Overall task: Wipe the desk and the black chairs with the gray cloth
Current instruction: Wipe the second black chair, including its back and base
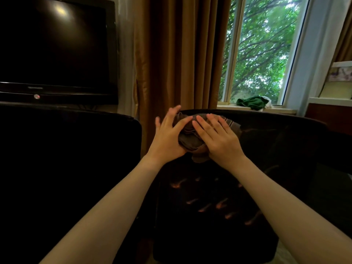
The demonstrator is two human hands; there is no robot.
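A bunched gray cloth point(188, 138) lies against the upper backrest of a black chair point(276, 141) in the middle of the view. My left hand point(168, 136) lies on the cloth's left side with fingers spread and nearly straight. My right hand point(217, 136) presses flat on the cloth's right side, fingers straight and pointing up-left. Part of the cloth is hidden beneath both palms. A second black chair point(66, 159) stands to the left, very dark. The desk is not clearly visible.
A black television point(55, 48) stands at the back left. Brown curtains point(181, 54) hang behind the chairs. A window point(262, 48) with a green cloth point(251, 102) on its sill is at the back right. White shelving point(335, 88) sits at the far right.
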